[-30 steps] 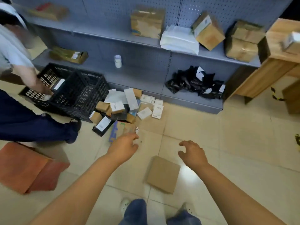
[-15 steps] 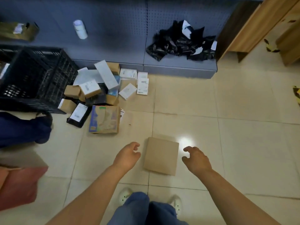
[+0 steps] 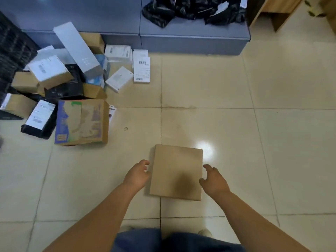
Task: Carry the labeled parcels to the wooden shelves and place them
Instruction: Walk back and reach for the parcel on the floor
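Note:
A flat brown cardboard parcel (image 3: 176, 171) lies on the tiled floor just in front of my feet, its plain side up. My left hand (image 3: 137, 175) is at its left edge, fingers curled and apart, touching or nearly touching the side. My right hand (image 3: 214, 180) is at its right edge, fingers spread, nothing held. A pile of labeled parcels (image 3: 69, 84) lies on the floor at the upper left. The leg of the wooden shelves (image 3: 269, 11) shows at the top right.
A printed cardboard box (image 3: 81, 122) sits at the near edge of the pile. A black crate (image 3: 12, 51) stands at the far left. The grey shelf base (image 3: 192, 42) holds black plastic mailers (image 3: 190, 10). Open tiled floor lies to the right.
The view has dropped toward the floor. Both hands came down and closed in on the flat brown parcel, from above and apart to right at its two side edges.

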`<move>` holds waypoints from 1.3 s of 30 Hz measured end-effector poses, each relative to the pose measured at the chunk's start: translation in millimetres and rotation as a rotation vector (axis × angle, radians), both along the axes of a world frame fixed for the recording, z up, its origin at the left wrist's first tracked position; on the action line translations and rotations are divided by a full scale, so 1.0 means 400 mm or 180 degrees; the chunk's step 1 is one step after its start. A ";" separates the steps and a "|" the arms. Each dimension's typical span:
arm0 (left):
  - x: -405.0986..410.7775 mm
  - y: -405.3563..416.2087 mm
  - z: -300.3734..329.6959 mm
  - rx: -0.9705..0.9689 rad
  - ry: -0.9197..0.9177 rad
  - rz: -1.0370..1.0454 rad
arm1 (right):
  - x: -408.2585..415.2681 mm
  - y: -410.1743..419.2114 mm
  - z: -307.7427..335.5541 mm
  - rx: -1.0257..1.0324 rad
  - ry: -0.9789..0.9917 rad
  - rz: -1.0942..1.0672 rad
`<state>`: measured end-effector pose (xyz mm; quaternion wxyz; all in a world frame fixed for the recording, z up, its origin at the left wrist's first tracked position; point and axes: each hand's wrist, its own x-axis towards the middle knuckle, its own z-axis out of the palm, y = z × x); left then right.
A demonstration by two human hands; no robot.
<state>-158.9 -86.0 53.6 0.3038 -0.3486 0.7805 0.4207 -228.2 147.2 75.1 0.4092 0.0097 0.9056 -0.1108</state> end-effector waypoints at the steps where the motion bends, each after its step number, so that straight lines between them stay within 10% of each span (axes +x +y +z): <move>1: -0.009 0.000 -0.042 -0.0007 -0.0023 -0.0031 | -0.005 0.000 -0.048 -0.0014 0.0002 -0.0036; 10: -0.063 0.026 -0.300 0.0141 -0.0295 -0.0166 | -0.027 0.011 -0.369 0.0002 -0.0092 -0.0731; 19: -0.069 0.046 -0.274 0.0616 -0.0341 0.0247 | -0.031 -0.010 -0.349 -0.0403 -0.0314 -0.1268; 39: -0.114 0.049 0.823 0.1134 0.0771 0.0948 | -0.102 0.022 0.711 -0.1669 -0.0084 -0.2960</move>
